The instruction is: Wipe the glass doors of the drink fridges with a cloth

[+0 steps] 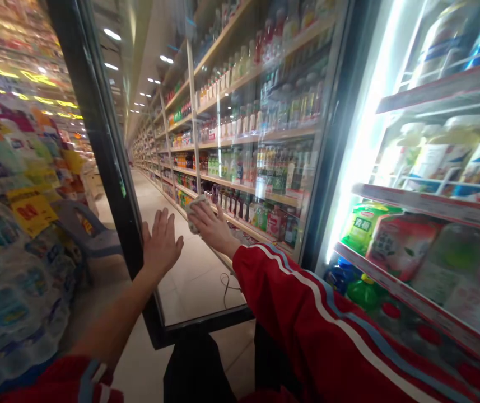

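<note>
Clamps pale cloth (192,217) in right hand (212,225), seemingly against glass cooler door (240,140) for even pressure; spreads empty left hand (161,242) beside black frame (111,154), likely for steadying.

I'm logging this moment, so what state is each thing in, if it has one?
Glass door: swung open
Cloth: bunched
Right hand: fingers extended over cloth
Left hand: open, empty
Fridge light: lit
Ceiling lights: lit
Fridge shelves: stocked
</note>
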The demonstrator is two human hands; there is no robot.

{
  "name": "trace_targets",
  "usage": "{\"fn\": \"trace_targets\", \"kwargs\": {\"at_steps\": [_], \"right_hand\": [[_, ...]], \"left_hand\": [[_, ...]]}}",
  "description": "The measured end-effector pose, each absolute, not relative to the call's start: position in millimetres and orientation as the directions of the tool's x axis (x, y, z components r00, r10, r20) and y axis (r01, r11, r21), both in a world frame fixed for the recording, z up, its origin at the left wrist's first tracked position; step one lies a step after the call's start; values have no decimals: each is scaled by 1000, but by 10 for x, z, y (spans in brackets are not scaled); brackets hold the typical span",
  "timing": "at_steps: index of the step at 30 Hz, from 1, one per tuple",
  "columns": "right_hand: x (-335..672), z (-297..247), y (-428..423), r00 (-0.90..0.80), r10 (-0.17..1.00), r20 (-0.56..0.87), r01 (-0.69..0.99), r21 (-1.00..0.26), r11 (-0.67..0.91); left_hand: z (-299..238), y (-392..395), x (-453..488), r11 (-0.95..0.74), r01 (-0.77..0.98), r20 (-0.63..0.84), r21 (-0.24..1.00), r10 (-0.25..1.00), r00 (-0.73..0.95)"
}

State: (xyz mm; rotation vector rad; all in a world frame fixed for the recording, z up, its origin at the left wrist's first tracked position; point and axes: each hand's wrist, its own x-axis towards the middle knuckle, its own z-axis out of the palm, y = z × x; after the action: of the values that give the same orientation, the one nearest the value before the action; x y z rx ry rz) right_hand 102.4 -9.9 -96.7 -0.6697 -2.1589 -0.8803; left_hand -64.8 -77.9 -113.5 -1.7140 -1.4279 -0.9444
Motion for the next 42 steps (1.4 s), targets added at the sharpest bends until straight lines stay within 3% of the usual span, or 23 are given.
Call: {"fn": "trace_targets", "kwargs": {"at_steps": [3, 9, 17, 23, 30, 36, 42], "right_hand": [[1128, -1008, -115, -619, 220, 754, 672, 364, 644], [1298, -850, -113, -437, 316, 842, 793, 194, 578], [1530, -1176, -79, -558, 322, 765, 739, 282, 612], [1628, -968, 13, -417, 342, 842, 819, 184, 544], [1740, -1236, 24, -489, 301, 818, 787, 265, 557], [1849, -1026, 33, -385, 344, 857, 834, 164, 526], [1950, -1227, -6, -447, 371, 814, 815, 199, 545]], "left_hand": [[-1111, -728, -525, -165, 984, 861, -73, 487, 146], [-1058, -647, -300, -209, 974, 847, -91, 499, 187], [-1079, -560, 4, -274, 950, 818, -150, 506, 275], [-1039, -485, 175, -309, 934, 813, -178, 489, 316], [-1087, -438, 236, -323, 928, 823, -184, 466, 325], [-1090, -436, 261, -297, 939, 807, -174, 503, 309], [-1098, -421, 334, -310, 934, 802, -181, 503, 322]]}}
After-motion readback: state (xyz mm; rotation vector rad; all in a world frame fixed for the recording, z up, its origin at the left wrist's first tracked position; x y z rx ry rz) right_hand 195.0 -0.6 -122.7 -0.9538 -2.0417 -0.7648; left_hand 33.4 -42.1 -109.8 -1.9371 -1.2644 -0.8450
